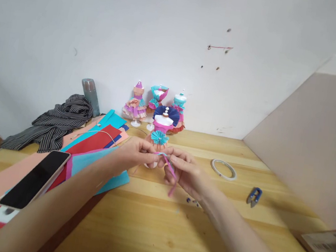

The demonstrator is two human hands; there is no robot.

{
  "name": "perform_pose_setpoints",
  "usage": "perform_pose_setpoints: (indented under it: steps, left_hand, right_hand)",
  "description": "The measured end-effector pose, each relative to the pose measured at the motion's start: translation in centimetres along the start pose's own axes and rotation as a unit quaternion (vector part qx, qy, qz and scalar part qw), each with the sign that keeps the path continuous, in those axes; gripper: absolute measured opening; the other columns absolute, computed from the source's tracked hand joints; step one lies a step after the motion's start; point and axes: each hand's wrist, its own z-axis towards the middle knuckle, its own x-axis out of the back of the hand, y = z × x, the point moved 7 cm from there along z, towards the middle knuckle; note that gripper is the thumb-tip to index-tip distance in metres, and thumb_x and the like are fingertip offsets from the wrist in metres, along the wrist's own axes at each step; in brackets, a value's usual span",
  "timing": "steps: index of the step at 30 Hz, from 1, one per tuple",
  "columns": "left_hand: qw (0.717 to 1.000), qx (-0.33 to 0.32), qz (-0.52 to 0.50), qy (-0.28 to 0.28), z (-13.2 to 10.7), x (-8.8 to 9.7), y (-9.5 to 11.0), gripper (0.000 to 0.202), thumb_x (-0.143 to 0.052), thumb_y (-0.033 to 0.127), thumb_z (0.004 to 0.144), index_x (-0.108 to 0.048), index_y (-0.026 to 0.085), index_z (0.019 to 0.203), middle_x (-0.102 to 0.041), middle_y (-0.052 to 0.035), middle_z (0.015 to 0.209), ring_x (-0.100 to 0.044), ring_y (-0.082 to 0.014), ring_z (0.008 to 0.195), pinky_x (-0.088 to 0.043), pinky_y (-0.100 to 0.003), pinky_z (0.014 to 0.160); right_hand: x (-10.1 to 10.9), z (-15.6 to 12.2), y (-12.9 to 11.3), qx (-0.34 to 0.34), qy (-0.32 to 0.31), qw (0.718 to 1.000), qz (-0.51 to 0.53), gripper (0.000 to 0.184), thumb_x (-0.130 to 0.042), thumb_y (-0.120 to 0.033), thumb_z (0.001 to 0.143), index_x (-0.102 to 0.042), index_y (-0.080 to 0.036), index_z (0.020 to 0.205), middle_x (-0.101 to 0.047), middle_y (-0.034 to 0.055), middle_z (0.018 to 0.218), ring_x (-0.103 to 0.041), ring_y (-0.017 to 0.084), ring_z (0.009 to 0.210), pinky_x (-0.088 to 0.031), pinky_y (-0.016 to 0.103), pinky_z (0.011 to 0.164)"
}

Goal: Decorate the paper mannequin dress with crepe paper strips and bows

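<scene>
Above the middle of the table, a thin pink paper strip (171, 169) with a bit of blue along its top stretches between my two hands. My left hand (136, 153) pinches one end of it. The fingers of my right hand (184, 168) close on the strip farther along, and its loose tail hangs down past them. Just behind the hands stands a small white dress form (163, 120) wearing a navy fan collar, a pink top and a turquoise paper rosette (159, 137). My hands partly cover its skirt and base.
More paper-dressed forms (136, 102) stand against the wall. Coloured paper sheets (96, 142), a phone (35, 180), a striped cloth (58, 120) and a bottle (91, 95) lie or stand left. A tape roll (223, 170), blue thread snips (253, 197) and a cardboard box (326, 250) are right.
</scene>
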Motion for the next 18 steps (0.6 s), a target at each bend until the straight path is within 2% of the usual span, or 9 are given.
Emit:
perform_pose_setpoints:
  steps: [4, 7, 9, 11, 14, 16, 18]
  left_hand:
    - [0.999, 0.013, 0.033, 0.007, 0.8, 0.6, 0.4, 0.026, -0.067, 0.036, 0.072, -0.063, 0.014, 0.059, -0.059, 0.0003, 0.054, -0.047, -0.0076, 0.048, -0.037, -0.021, 0.047]
    - [0.998, 0.019, 0.053, 0.015, 1.4, 1.2, 0.7, 0.022, -0.066, 0.033, 0.07, -0.064, 0.014, 0.059, -0.061, -0.0009, 0.055, -0.052, -0.0097, 0.05, -0.04, -0.022, 0.048]
    - [0.997, 0.029, 0.068, 0.026, 1.8, 1.6, 0.8, 0.019, -0.067, 0.031, 0.068, -0.067, 0.014, 0.062, -0.064, -0.0025, 0.059, -0.056, -0.0118, 0.055, -0.043, -0.023, 0.052]
    - [0.995, 0.035, 0.089, 0.034, 2.1, 2.1, 1.1, 0.018, -0.068, 0.03, 0.067, -0.07, 0.013, 0.07, -0.067, -0.0039, 0.065, -0.059, -0.0136, 0.061, -0.045, -0.023, 0.056]
    - [0.99, 0.028, 0.131, 0.037, 2.1, 2.9, 2.1, 0.028, -0.069, 0.031, 0.066, -0.072, 0.014, 0.088, -0.069, -0.0037, 0.074, -0.062, -0.0151, 0.068, -0.047, -0.024, 0.06]
    - [0.985, 0.019, 0.164, 0.041, 2.0, 3.5, 3.0, 0.035, -0.07, 0.032, 0.066, -0.071, 0.016, 0.097, -0.071, -0.004, 0.082, -0.064, -0.0165, 0.075, -0.049, -0.025, 0.063]
    - [0.982, 0.008, 0.18, 0.05, 1.9, 4.2, 3.9, 0.035, -0.07, 0.033, 0.067, -0.071, 0.017, 0.099, -0.072, -0.005, 0.09, -0.065, -0.0181, 0.082, -0.05, -0.026, 0.067]
  right_hand:
    - [0.9, 0.7, -1.1, 0.007, 0.037, 0.999, -0.027, 0.029, -0.077, -0.037, 0.067, -0.06, -0.013, 0.067, -0.056, -0.005, 0.053, -0.025, -0.002, 0.032, -0.027, 0.017, 0.035]
    - [1.4, 1.2, -2.6, 0.037, 0.077, 0.991, -0.107, 0.031, -0.078, -0.039, 0.063, -0.059, -0.015, 0.066, -0.045, -0.0084, 0.045, -0.021, 0.0, 0.034, -0.015, 0.017, 0.035]
    - [1.3, 1.5, -3.7, 0.057, 0.084, 0.979, -0.178, 0.028, -0.076, -0.039, 0.063, -0.061, -0.015, 0.066, -0.043, -0.0082, 0.045, -0.024, 0.002, 0.036, -0.015, 0.019, 0.036]
    - [1.0, 1.8, -4.7, 0.084, 0.074, 0.964, -0.242, 0.023, -0.072, -0.038, 0.067, -0.064, -0.016, 0.068, -0.043, -0.0071, 0.047, -0.028, 0.004, 0.039, -0.021, 0.02, 0.037]
    - [0.8, 2.2, -6.1, 0.139, 0.063, 0.94, -0.305, 0.02, -0.067, -0.036, 0.072, -0.065, -0.017, 0.066, -0.044, -0.0055, 0.049, -0.034, 0.007, 0.043, -0.027, 0.021, 0.041]
    - [1.0, 2.4, -6.7, 0.164, 0.062, 0.925, -0.338, 0.02, -0.064, -0.035, 0.073, -0.062, -0.017, 0.063, -0.044, -0.005, 0.051, -0.034, 0.007, 0.045, -0.027, 0.022, 0.042]
    - [1.3, 2.6, -7.1, 0.179, 0.062, 0.909, -0.372, 0.021, -0.061, -0.034, 0.076, -0.062, -0.017, 0.063, -0.045, -0.0043, 0.053, -0.033, 0.007, 0.046, -0.026, 0.022, 0.043]
